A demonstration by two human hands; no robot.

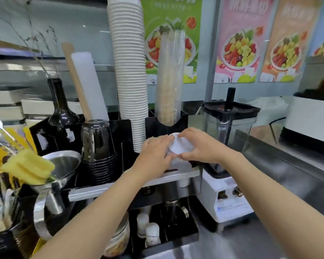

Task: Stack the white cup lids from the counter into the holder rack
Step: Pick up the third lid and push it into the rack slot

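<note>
A small stack of white cup lids sits between my two hands, just in front of the black holder rack. My left hand grips the stack's left side and my right hand grips its right side, fingers curled over the top lid. The lower lids show as a pale stack under my fingers, resting in the rack's front compartment above the metal shelf. Behind them, a tall sleeve of clear cups stands in the same rack.
A tall column of white paper cups rises left of the lids. Black cups, a dark bottle and a steel funnel stand further left. A blender sits right of my hands.
</note>
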